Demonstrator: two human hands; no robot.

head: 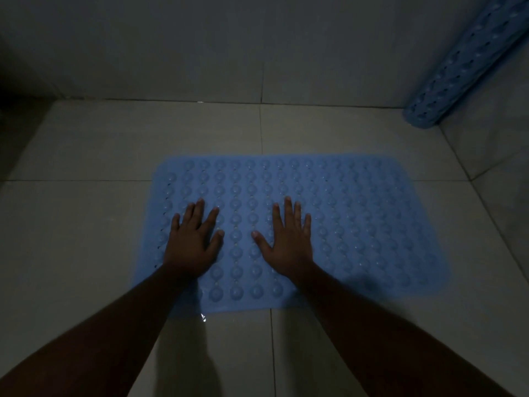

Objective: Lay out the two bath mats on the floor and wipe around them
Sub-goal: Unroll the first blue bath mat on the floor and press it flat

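Observation:
A light blue bath mat with rows of round bumps lies flat on the tiled floor in the middle of the view. My left hand rests palm down on the mat's left part, fingers spread. My right hand lies palm down near the mat's middle, fingers spread too. Neither hand holds anything. A second blue bath mat leans, rolled or folded, in the far right corner against the wall.
Pale floor tiles surround the mat on all sides. A tiled wall rises just beyond the mat, and another wall closes the right side. A small wet glint shows by the mat's near edge. The room is dim.

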